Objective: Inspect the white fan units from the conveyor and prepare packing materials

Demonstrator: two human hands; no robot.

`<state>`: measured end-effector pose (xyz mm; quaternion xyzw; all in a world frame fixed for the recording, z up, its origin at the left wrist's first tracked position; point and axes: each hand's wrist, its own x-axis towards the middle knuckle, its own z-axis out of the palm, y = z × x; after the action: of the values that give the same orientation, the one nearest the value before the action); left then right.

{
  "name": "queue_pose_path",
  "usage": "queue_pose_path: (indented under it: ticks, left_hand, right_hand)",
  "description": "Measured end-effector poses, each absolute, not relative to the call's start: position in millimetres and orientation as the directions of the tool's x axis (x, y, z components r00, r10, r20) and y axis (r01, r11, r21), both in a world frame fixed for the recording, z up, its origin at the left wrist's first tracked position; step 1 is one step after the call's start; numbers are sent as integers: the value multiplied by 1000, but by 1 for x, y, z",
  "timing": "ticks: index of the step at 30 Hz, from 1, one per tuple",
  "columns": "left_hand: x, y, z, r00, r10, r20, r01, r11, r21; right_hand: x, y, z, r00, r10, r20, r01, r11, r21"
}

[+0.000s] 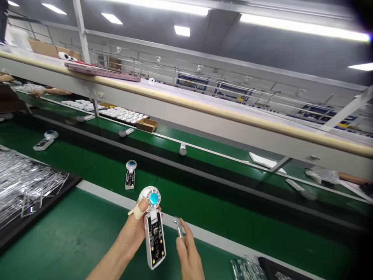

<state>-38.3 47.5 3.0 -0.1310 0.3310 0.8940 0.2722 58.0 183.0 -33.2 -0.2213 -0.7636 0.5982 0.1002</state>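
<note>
1. The left hand (134,230) grips a small fan (153,225), circuit board (156,242) bared, above the worktop (75,233).
2. The right hand (190,254) pinches a clear plastic piece (177,224) beside it.
3. Seemingly mid-fitting; next calls for careful alignment.

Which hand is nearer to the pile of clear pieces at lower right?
Right: the right hand is left of the pile; the left hand is farther left, holding the white device.

Holds in the left hand (135,230) a white, fan-like device (154,216), tilted slightly, with a blue-centred round head (149,197) at the top and a black circuit board (155,241) exposed below. Pinches in the right hand (189,251) a shiny, clear-looking piece (178,226), apart from the device.
</note>
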Motion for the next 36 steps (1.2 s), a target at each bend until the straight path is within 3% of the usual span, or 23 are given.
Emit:
queue_pose_path:
  ticks: [2, 4, 7, 11, 14, 21, 24, 28, 30, 32, 36]
  left_hand:
    - [-35, 47, 6, -837, 359, -413, -544, -617, 568]
    - [-30, 47, 12, -857, 330, -395, -514, -604, 609]
    - [-26, 45, 20, -871, 314, -378, -490, -600, 632]
    - [-23, 40, 28, -889, 256, -380, -451, -636, 627]
    - [-23, 37, 32, -901, 209, -381, -418, -654, 631]
    - [-22, 36, 29, -893, 255, -372, -445, -635, 632]
    - [-20, 37, 19, -874, 315, -369, -485, -580, 654]
    - [-16, 36, 5, -801, 432, -413, -570, -342, 747]
    - [-14, 37, 3, -798, 425, -426, -564, -282, 776]
    - [-9, 39, 3, -833, 363, -417, -521, -264, 812]
    - [5, 44, 4, -900, 287, -328, -397, -227, 889]
  right_hand:
    - [55, 168, -26, -866, 497, 62, 202, 458, -866]
    - [51, 149, -23, -870, 453, 195, 162, 636, -755]
    - [45, 127, -24, -870, 398, 292, 122, 747, -654]
    - [38, 115, -29, -835, 397, 381, 81, 774, -628]
    - [36, 109, -33, -827, 413, 382, 66, 746, -662]
    - [42, 107, -39, -901, 427, 82, 110, 406, -907]
    - [48, 120, -37, -898, 419, 133, 81, 456, -887]
    - [57, 134, -30, -888, 364, 280, 27, 649, -760]
    - [59, 137, -26, -878, 370, 304, 8, 645, -764]
    - [57, 139, -23, -837, 479, 263, 27, 517, -856]
    - [45, 147, -24, -670, 742, 2, 91, 85, -992]
